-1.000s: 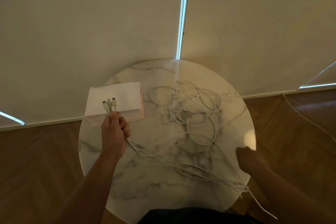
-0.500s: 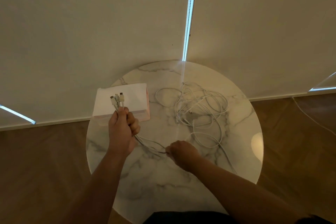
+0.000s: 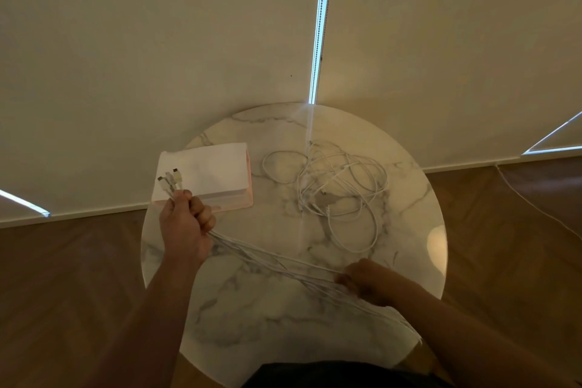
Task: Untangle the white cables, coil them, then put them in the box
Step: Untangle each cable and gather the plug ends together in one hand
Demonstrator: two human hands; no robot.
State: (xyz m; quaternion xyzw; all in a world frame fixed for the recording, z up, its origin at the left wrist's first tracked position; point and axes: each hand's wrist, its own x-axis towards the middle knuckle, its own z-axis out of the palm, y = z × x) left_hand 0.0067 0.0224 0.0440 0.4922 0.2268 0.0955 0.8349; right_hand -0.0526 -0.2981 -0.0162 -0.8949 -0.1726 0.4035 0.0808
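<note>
White cables (image 3: 271,257) run taut in a bundle between the two hands, low over the round marble table (image 3: 283,324). On my feed the left hand (image 3: 185,230) is clenched round one end of the bundle, near the table's left edge, with several plug ends (image 3: 171,179) sticking up out of the fist. Those plugs show in front of the box (image 3: 208,176), a pale rectangular one with a pinkish side that sits at the table's far left. The right hand (image 3: 367,282) is blurred, but I can make out its fingers curled round the same strands near the front right of the table. Past it the strands trail off the table's edge. A loose tangle (image 3: 340,186) of more white cable lies on the marble right of the box, apart from both hands.
</note>
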